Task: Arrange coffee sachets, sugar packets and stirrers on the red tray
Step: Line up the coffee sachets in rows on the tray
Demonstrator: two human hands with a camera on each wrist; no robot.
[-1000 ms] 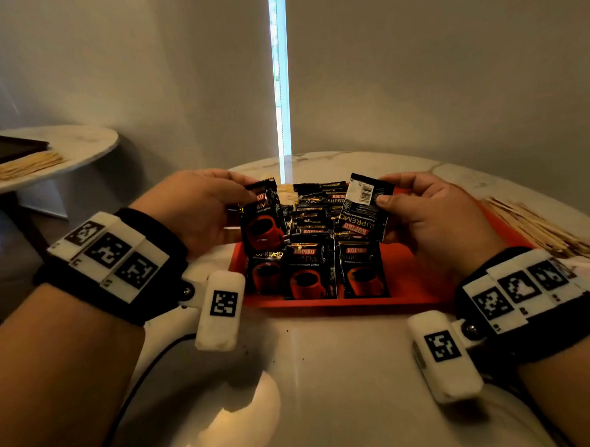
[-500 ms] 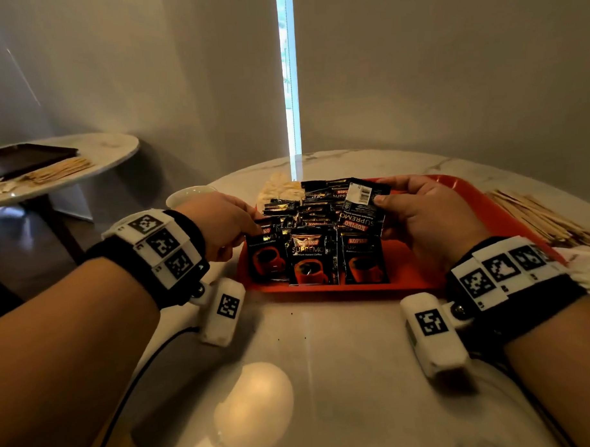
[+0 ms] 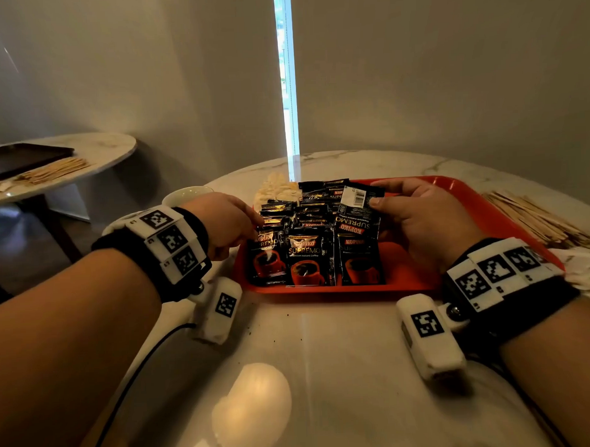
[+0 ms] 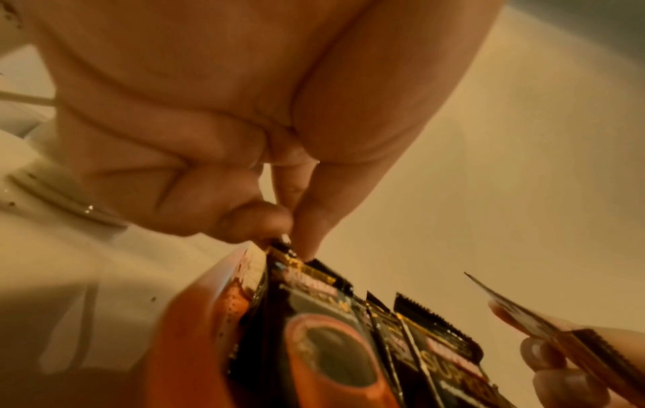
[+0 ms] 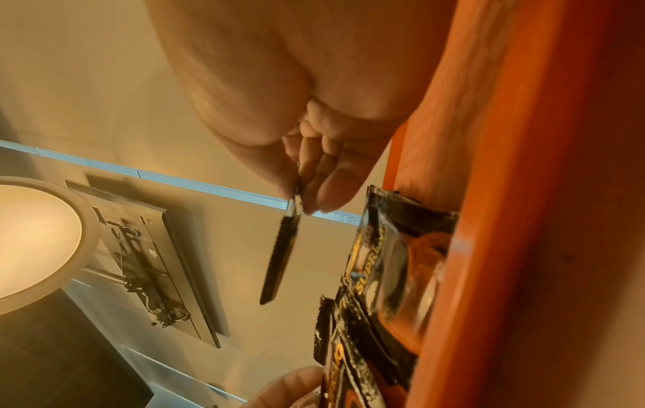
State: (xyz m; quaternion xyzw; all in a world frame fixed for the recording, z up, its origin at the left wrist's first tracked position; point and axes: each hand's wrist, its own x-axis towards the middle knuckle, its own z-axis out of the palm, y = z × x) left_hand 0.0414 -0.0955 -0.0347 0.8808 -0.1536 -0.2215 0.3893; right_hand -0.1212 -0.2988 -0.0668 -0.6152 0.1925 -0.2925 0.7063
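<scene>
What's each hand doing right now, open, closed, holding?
Left hand: fingertips pinch the top edge of the leftmost coffee sachet on the red tray.
Right hand: pinches a single coffee sachet above the rows.

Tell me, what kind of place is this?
Probably a café or hotel lounge, though I can't be sure: round marble tables, a red serving tray of coffee sachets, and wooden stirrers beside it.

Glossy foil sachets (image 3: 305, 256), polished marble table (image 3: 325, 356)
</scene>
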